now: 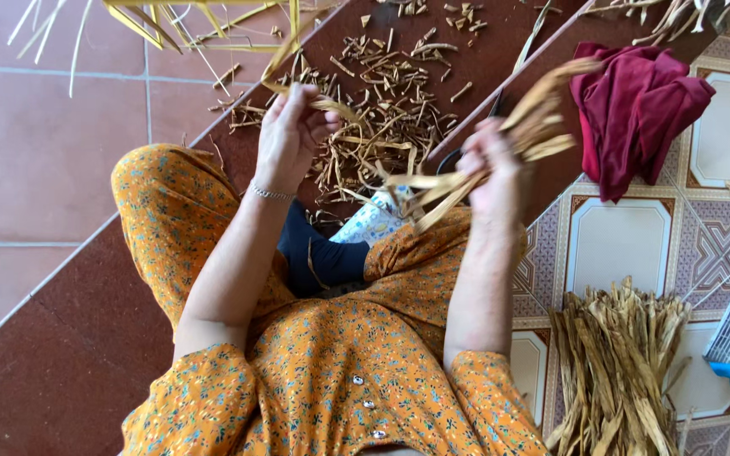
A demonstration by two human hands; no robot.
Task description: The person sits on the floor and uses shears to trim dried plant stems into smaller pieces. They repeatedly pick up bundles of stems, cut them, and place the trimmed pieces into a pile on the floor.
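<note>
Right hand [490, 165] grip closed around bundle of dried strips [500, 143], left hand [291, 135] pinching one strip [331, 105] beside it

Home craft workspace on a floor, patterned tiles [618, 245], bundle of dried strips [614, 371], scattered cuttings [382, 110], crumpled red cloth [635, 105]
</note>
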